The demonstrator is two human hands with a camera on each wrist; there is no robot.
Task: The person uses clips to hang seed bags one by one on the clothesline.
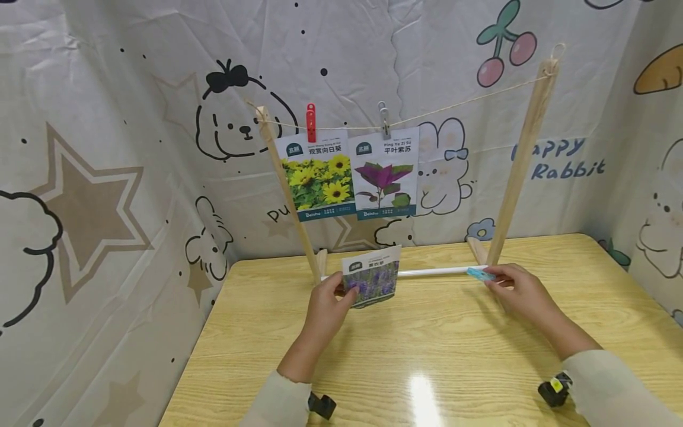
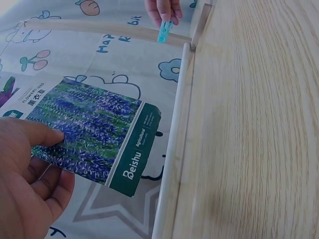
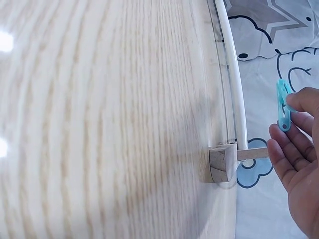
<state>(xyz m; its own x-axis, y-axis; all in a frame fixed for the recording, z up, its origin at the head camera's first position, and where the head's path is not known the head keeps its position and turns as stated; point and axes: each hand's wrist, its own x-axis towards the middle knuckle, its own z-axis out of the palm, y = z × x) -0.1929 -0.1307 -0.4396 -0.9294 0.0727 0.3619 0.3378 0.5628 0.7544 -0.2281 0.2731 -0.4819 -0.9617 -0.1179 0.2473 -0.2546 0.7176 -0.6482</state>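
Observation:
My left hand (image 1: 329, 301) pinches a seed packet (image 1: 372, 277) by its left side, thumb on the front. The packet's picture of purple flowers and its green "Beishu" band show plainly in the left wrist view. On the right, my right hand (image 1: 520, 293) pinches a light blue clothespin (image 1: 480, 274) between thumb and fingers, beside the right post's foot. Above, a string (image 1: 464, 107) runs between two wooden posts. From it hang a yellow-flower packet (image 1: 320, 178) under a red clothespin (image 1: 311, 123) and a purple-leaf packet (image 1: 385, 178) under a grey clothespin (image 1: 384, 120).
The left post (image 1: 288, 190) and the taller right post (image 1: 525, 160) lean outward on wooden feet. A white rod (image 1: 443, 272) joins them low over the wood-grain table (image 1: 405, 344). Behind hangs a printed cloth (image 1: 341, 59) with cartoon animals.

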